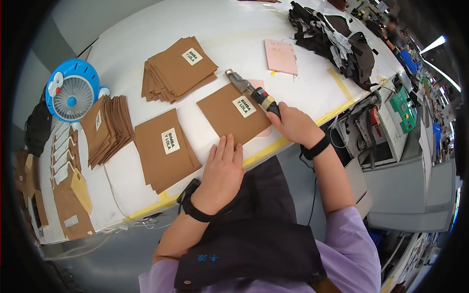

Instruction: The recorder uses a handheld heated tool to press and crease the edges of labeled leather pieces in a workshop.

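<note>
Right hand (294,126) wrapped round a handheld tool (255,93), left hand (226,160) on a brown piece (221,115).
The grip hides the handle's end; whether the tool touches the piece is unclear. Left hand flat, fingers extended, covers its near edge; the piece lies just ahead, on the counter (229,27).

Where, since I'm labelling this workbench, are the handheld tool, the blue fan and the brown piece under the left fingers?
Handheld tool (258,94): head view, middle of its body.
Blue fan (72,101): head view, its central hub.
Brown piece (225,115): head view, bare part of its upper face.
</note>
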The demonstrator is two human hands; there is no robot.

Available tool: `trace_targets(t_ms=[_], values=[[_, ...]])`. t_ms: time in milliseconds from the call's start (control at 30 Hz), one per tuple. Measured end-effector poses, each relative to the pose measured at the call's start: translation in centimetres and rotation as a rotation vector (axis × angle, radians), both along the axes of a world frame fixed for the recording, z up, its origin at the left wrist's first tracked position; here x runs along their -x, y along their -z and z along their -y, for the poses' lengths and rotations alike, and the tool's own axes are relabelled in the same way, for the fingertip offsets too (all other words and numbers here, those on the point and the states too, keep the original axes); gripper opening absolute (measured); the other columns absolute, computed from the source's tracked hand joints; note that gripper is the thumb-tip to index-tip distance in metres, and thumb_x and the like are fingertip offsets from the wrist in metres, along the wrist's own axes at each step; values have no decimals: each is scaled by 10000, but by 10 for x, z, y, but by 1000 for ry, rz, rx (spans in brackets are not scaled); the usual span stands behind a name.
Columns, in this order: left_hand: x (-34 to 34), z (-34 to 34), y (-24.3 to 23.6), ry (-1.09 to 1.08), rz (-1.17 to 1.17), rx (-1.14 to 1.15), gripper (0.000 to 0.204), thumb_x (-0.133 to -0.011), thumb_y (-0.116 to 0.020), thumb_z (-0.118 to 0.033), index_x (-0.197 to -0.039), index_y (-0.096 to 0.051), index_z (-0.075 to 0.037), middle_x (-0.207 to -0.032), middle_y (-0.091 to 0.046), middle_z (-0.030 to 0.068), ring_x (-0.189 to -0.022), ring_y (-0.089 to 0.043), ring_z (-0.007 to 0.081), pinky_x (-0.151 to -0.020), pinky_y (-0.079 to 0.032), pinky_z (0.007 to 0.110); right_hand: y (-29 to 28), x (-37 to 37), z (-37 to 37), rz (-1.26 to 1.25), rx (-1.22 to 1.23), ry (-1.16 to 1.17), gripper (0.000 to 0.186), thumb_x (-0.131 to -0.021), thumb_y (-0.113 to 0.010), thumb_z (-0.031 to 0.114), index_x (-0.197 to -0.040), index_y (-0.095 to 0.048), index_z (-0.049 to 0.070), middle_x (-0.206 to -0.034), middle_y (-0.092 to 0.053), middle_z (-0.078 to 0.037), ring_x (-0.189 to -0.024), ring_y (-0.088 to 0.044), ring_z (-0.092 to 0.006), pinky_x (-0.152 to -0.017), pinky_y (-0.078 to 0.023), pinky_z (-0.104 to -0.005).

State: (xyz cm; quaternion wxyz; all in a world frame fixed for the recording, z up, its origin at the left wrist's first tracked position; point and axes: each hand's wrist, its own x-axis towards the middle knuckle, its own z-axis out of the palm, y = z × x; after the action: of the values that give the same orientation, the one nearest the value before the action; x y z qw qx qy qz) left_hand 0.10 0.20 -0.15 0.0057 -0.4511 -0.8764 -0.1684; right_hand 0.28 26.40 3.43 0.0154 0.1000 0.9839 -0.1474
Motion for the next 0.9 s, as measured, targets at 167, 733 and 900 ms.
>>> trace_targets(t_ms=[167,733,900], values=[[2,0,0,-8,19,-11,635,-893,-739,-203,-1413,-508,79,-1533,-424,313,-1438,-419,438,-1193,-354,509,0,-10,-1,18,8,0,442,-1041,-529,420,-1011,-554,-21,-858,-697,-254,-830,-678,-456,-753,-533,-542],[0,2,-2,-9,25,6,624,-900,-738,-201,-1409,-508,79,-1537,-415,316,-1448,-400,444,-1192,-347,514,0,-60,2,-8,9,3,402,-1031,-563,370,-1039,-529,-30,-767,-677,-246,-736,-674,-448,-652,-536,-530],[1,-1,-3,-7,51,-5,624,-899,-736,-195,-1411,-506,79,-1535,-418,315,-1455,-392,444,-1192,-348,517,8,-33,-1,12,31,4,410,-1040,-547,379,-1032,-523,-30,-788,-679,-252,-761,-669,-465,-685,-536,-535]])
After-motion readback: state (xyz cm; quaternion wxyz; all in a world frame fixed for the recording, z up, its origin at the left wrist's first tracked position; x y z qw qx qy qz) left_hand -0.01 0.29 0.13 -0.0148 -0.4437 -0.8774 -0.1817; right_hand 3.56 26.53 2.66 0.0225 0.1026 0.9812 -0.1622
